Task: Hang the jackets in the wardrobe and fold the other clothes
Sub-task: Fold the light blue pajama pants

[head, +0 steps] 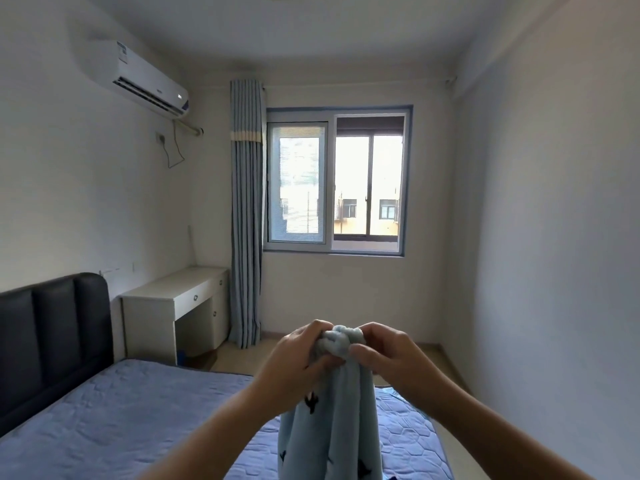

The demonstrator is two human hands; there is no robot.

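Head view: both hands are raised in front of the person, above the bed (104, 420). The left hand (294, 362) and right hand (384, 358) each grip the bunched top edge of a light blue garment (332, 420) with small dark motifs, fingers curled round the fabric. The garment hangs straight down between the forearms, over the blue quilted mattress. A white desk (173, 299) stands by the curtain (246, 209).

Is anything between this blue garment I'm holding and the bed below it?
The left hand and right hand grip the light blue garment by its bunched top; it hangs over the bed with nothing visible between them.
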